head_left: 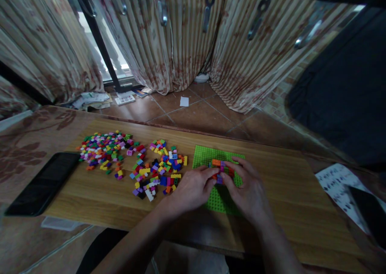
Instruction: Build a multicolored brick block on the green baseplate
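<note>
A green studded baseplate [205, 155] lies on the wooden table [289, 193] in front of me. A small cluster of orange, red and purple bricks [217, 163] stands on it. My left hand [191, 189] and my right hand [249, 189] meet over this cluster, fingers curled and pinched on its bricks. The lower part of the cluster is hidden by my fingers. A pile of loose mixed-colour bricks [158, 169] lies just left of my left hand, and a second, wider pile [104, 148] lies further left.
A black phone [44, 183] rests at the table's left end. A printed paper sheet [339, 185] and a dark object [369, 217] sit at the right. Striped curtains [169, 40] hang behind, above a tiled floor [193, 113] with scattered papers [90, 100].
</note>
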Motion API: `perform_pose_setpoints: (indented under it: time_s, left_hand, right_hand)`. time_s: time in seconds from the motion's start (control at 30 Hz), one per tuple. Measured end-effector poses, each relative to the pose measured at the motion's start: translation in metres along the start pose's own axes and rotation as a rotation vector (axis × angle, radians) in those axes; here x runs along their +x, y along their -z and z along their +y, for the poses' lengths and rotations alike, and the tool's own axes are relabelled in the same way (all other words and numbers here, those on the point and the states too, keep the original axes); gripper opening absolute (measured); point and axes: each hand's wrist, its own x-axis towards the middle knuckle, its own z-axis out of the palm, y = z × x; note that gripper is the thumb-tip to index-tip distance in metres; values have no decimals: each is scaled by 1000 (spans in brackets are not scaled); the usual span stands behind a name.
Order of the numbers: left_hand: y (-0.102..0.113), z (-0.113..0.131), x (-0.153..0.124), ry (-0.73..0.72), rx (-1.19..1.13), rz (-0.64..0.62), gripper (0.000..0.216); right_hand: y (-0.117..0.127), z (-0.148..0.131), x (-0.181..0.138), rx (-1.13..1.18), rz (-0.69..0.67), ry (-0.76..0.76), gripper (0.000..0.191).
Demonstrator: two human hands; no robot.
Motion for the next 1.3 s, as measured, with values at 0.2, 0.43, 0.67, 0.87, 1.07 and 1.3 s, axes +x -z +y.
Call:
perform_pose_setpoints:
  time_s: [0.2, 0.43, 0.67, 0.87, 1.07, 1.3]
  left_hand:
    - [-4, -4, -2, -19, 42, 6, 38]
    - [-3, 0, -3, -9, 72, -12, 38]
    - [-3, 3, -3, 8, 110, -44, 41]
    - [-2, 3, -4, 9, 132, -57, 43]
    - [-1, 5, -4, 16, 150, -80, 43]
    - [-4, -1, -4, 1, 141, -51, 44]
  right_hand:
    - [-6, 6, 5, 221, 42, -335, 50]
    - [-13, 1, 11, 249, -45, -468, 59]
    - [-13, -7, 13, 218, -55, -513, 61]
    - [-17, -7, 12, 191, -35, -470, 60]
    - [-20, -8, 12, 200, -14, -451, 57]
    - [-18, 0, 10, 369, -3, -526, 57]
